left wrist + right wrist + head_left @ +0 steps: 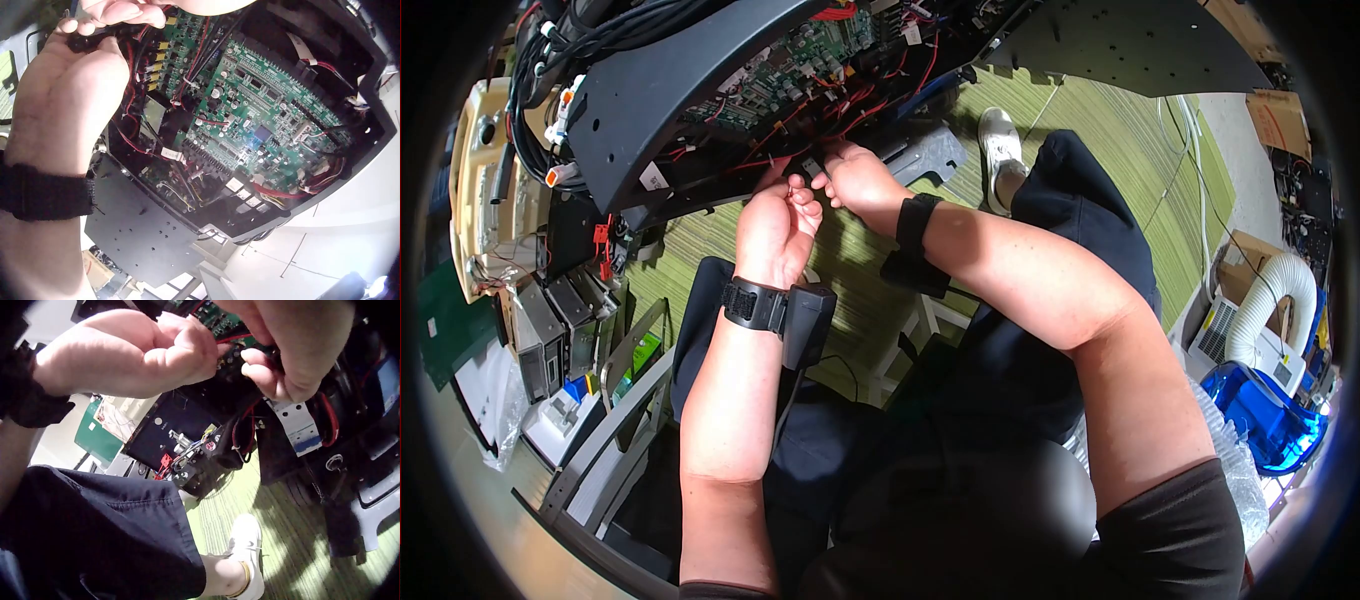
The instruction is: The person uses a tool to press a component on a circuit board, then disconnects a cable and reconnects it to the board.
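Both hands meet at the lower edge of an opened black machine housing (650,90), in front of its wiring. My left hand (775,230) has its palm turned up and its fingers curled around a small dark wired part, mostly hidden by the fingers. Close beside it, my right hand (865,185) pinches the dark part from the other side. In the left wrist view, the right hand (75,106) bends its fingers around it below the left fingers (122,14). Red wires (234,339) run past the fingertips in the right wrist view. I cannot tell the part's exact kind.
Green circuit boards (250,119) fill the housing, with red and black wires around them. A perforated black panel (1130,45) extends at the right. Black cables (525,75) hang on the left. A white circuit breaker (297,428) sits below the hands, above striped green carpet (287,562).
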Motion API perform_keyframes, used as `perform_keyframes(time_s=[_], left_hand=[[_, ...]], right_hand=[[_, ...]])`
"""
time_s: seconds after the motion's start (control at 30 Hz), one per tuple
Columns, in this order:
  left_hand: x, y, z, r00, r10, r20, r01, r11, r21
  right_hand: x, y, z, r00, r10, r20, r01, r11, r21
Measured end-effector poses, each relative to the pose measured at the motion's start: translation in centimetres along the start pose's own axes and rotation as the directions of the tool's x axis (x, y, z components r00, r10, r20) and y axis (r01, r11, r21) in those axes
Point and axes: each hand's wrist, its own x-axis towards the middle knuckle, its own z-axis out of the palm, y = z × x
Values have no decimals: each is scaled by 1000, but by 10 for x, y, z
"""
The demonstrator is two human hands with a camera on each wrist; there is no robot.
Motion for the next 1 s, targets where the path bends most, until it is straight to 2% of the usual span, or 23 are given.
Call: perform_keyframes(time_s=[0.43, 0.5, 0.63, 0.73, 0.8, 0.83, 0.9, 0.93, 1.0], left_hand=[[3, -1, -4, 1000, -13, 27, 13, 1000, -5], [3, -1, -2, 1000, -14, 6, 14, 1000, -11], [-1, -1, 1, 1000, -1, 18, 1, 1000, 10], [0, 0, -1, 1000, -2, -1, 2, 1000, 14], [3, 2, -3, 997, -79, 18, 79, 997, -7], [3, 1, -4, 996, -83, 14, 83, 997, -8], [1, 0, -2, 999, -22, 36, 22, 1000, 15], [1, 0, -3, 999, -24, 35, 23, 1000, 17], [2, 0, -4, 998, -10, 63, 9, 1000, 18]], right_hand=[[5, 3, -1, 1000, -5, -3, 5, 1000, -14], [7, 6, 3, 994, -53, -91, 58, 996, 62], [4, 4, 5, 984, -117, -134, 119, 993, 2], [1, -1, 2, 990, -104, -97, 107, 994, 25], [3, -4, -5, 999, 26, 34, -28, 999, 45], [4, -2, -6, 999, 31, 34, -33, 998, 46], [6, -1, -6, 994, -107, 1, 106, 988, -114], [6, 2, -3, 994, -106, -1, 105, 988, -113], [7, 10, 5, 979, -195, -66, 187, 977, -102]])
